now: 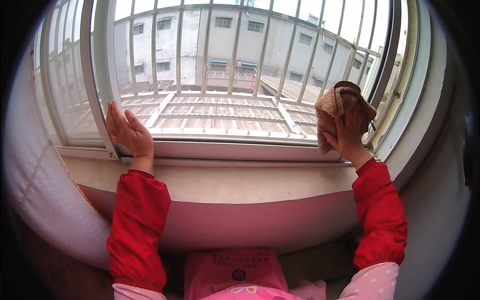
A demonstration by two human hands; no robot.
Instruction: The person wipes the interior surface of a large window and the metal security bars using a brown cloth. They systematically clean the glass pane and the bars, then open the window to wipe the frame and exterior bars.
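Observation:
My right hand (347,131) presses a brown terry cloth (328,112) against the lower right part of a sliding window pane (232,120); its fingers lie spread over the cloth. The cloth hangs down past my palm towards the bottom rail. At the left, my left hand (129,129) is raised upright with nothing in it, its fingertips beside the vertical metal frame (97,93) of the window. Red sleeve covers reach from both wrists up the forearms.
A pale window sill (225,183) runs below the window's bottom rail (240,150). Metal security bars (206,56) stand outside, before a corrugated roof and a grey building. A white quilted fabric (48,180) lies along the left; a wall (427,195) is at the right.

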